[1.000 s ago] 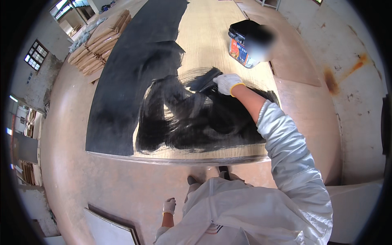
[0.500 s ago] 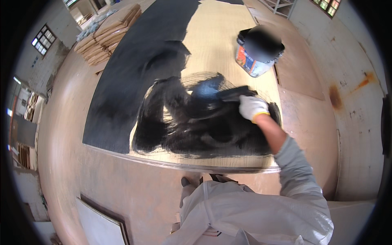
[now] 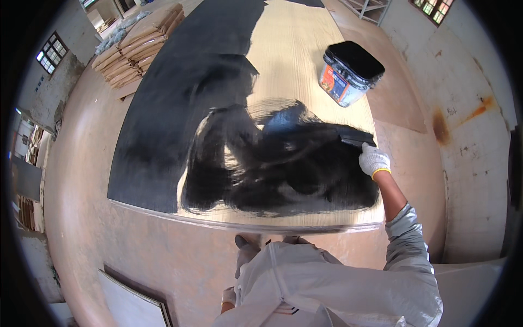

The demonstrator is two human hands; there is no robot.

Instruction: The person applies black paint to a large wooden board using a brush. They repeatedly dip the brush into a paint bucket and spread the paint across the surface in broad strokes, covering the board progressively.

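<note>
My right hand, in a white knit glove with a yellow cuff, is closed round the handle of a wide, black-coated paintbrush. The brush lies against the right edge of a large pale wood-grain panel. Wet, shiny black paint covers much of the panel's near part in curved streaks, with bare patches showing through. A smoother, duller black area runs along the left side. My left hand, also gloved, hangs low beside my body, its fingers mostly hidden.
A square plastic bucket, black inside its rim, stands on the panel's right side. Wrapped flat packs are stacked at the far left. Another board lies low at the near left. A stained wall rises on the right.
My right hand has swept the brush to the right, up to the panel's edge, spreading black paint there. My left hand has come into view low down.
</note>
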